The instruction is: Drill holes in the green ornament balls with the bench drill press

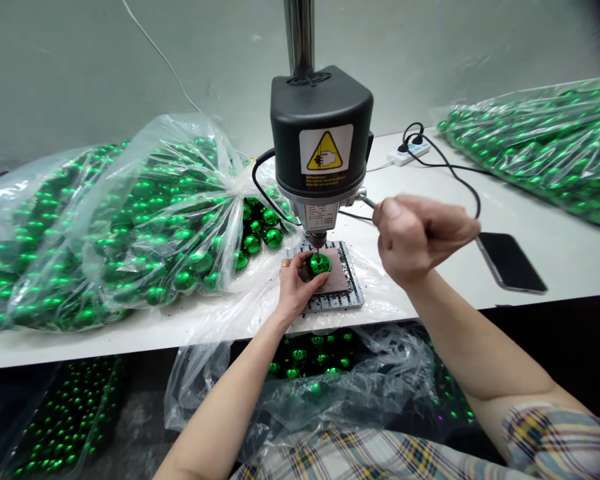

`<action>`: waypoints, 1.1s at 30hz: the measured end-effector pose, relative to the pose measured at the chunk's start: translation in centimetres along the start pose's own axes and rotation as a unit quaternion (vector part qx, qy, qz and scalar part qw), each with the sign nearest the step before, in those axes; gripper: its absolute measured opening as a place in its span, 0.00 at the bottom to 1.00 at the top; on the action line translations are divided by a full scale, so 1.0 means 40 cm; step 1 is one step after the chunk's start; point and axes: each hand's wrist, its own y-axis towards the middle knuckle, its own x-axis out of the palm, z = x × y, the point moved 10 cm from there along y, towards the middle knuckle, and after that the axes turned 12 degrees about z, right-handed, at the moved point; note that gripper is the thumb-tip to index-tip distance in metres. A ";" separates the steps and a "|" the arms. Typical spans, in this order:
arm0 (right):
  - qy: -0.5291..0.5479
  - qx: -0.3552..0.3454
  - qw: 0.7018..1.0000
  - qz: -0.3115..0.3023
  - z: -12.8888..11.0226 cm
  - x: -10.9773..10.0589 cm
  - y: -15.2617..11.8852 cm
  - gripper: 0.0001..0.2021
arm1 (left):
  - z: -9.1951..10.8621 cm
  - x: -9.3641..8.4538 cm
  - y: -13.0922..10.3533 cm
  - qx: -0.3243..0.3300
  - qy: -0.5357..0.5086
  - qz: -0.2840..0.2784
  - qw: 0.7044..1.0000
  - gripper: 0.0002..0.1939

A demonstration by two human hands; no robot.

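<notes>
A shiny green ball (322, 264) sits under the bit of a black bench drill press (320, 107). My left hand (296, 285) is closed around the ball's left and near side, thumb in front. The bit meets the top of the ball; whether it has gone in I cannot tell. Beneath the ball lies a brown board (337, 270) on the slotted metal base (357, 297), with dark shavings about it. To the right of the drill head, my right hand (415, 233) is wrapped around the feed lever (368, 201), whose far end the fingers hide.
A clear bag of green balls (130, 220) lies open on the left of the white table (405, 180); another bag (540, 147) is at back right. A phone (513, 262) and power strip (409, 155) lie to the right. More bagged balls (313, 353) are below the front edge.
</notes>
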 end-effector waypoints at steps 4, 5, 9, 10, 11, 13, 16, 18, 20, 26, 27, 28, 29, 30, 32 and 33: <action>-0.028 0.089 0.994 0.052 0.045 0.042 0.091 0.22 | -0.001 0.003 0.005 -0.017 -0.006 -0.001 1.000 0.25; -0.029 0.112 0.992 0.049 0.057 0.058 0.112 0.22 | 0.004 0.004 0.004 -0.018 -0.010 -0.002 1.000 0.25; -0.013 0.243 0.969 0.046 0.115 0.095 0.150 0.22 | 0.064 -0.049 -0.030 0.020 0.026 0.041 0.999 0.21; -0.006 0.263 0.964 0.047 0.121 0.099 0.152 0.22 | 0.088 -0.071 -0.051 0.042 0.054 0.046 0.997 0.19; 0.000 0.274 0.961 0.046 0.124 0.101 0.152 0.21 | 0.112 -0.088 -0.077 0.067 0.086 0.030 0.994 0.17; 0.003 0.278 0.960 0.040 0.124 0.104 0.151 0.20 | 0.145 -0.097 -0.134 0.111 0.138 -0.072 0.982 0.16; 0.004 0.268 0.963 0.039 0.121 0.103 0.148 0.20 | 0.148 -0.133 -0.160 0.127 0.160 -0.181 0.962 0.16; 0.006 0.253 0.966 0.046 0.119 0.100 0.148 0.20 | 0.133 -0.198 -0.078 0.125 0.182 -0.100 0.970 0.10; 0.004 0.242 0.969 0.044 0.118 0.100 0.148 0.21 | 0.102 -0.246 0.035 0.125 0.254 0.005 0.959 0.10; -0.011 0.223 0.975 0.013 0.127 0.101 0.147 0.25 | -0.044 -0.161 0.239 0.078 0.499 -0.081 0.860 0.19; -0.017 0.220 0.975 0.006 0.131 0.102 0.147 0.25 | -0.049 -0.158 0.245 0.081 0.511 -0.082 0.852 0.19; -0.021 0.218 0.976 0.000 0.134 0.102 0.148 0.25 | -0.051 -0.162 0.247 0.081 0.514 -0.075 0.850 0.19; -0.024 0.218 0.976 -0.004 0.139 0.103 0.148 0.26 | -0.052 -0.169 0.244 0.079 0.510 -0.068 0.854 0.20; -0.022 0.218 0.976 -0.004 0.143 0.103 0.149 0.26 | -0.055 -0.176 0.239 0.075 0.503 -0.062 0.859 0.23; -0.011 0.216 0.976 0.007 0.146 0.101 0.152 0.28 | -0.065 -0.186 0.224 0.067 0.491 -0.062 0.866 0.26; -0.003 0.213 0.977 0.017 0.146 0.099 0.154 0.29 | -0.071 -0.187 0.217 0.064 0.484 -0.066 0.870 0.26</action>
